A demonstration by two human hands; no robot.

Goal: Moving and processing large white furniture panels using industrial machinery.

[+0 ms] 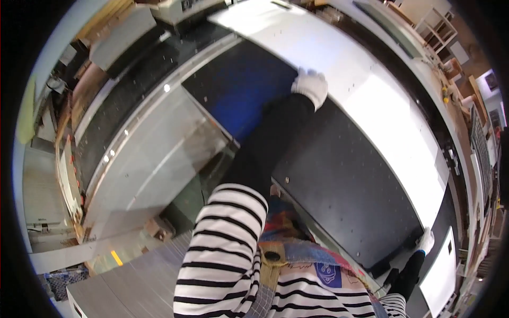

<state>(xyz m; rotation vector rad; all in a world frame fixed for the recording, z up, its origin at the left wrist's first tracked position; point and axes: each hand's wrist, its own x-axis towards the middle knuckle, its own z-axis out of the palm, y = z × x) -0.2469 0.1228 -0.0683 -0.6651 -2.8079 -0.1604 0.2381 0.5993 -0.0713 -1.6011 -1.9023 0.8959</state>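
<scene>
A long white panel lies across the dark tabletop, its edges bowed by the lens. My left hand, in a white glove, is at the panel's near edge, with fingers curled at that edge. Far to the right, my right hand, also gloved, is closed at the panel's near right corner. The undersides of both grips are hidden. Black sleeve covers run up both forearms over striped sleeves.
A smaller white board with a dark slot lies at the lower right. To the left stands a pale grey machine table with a metal rail. A grey wood-grain board is at lower left. A small cardboard box sits below.
</scene>
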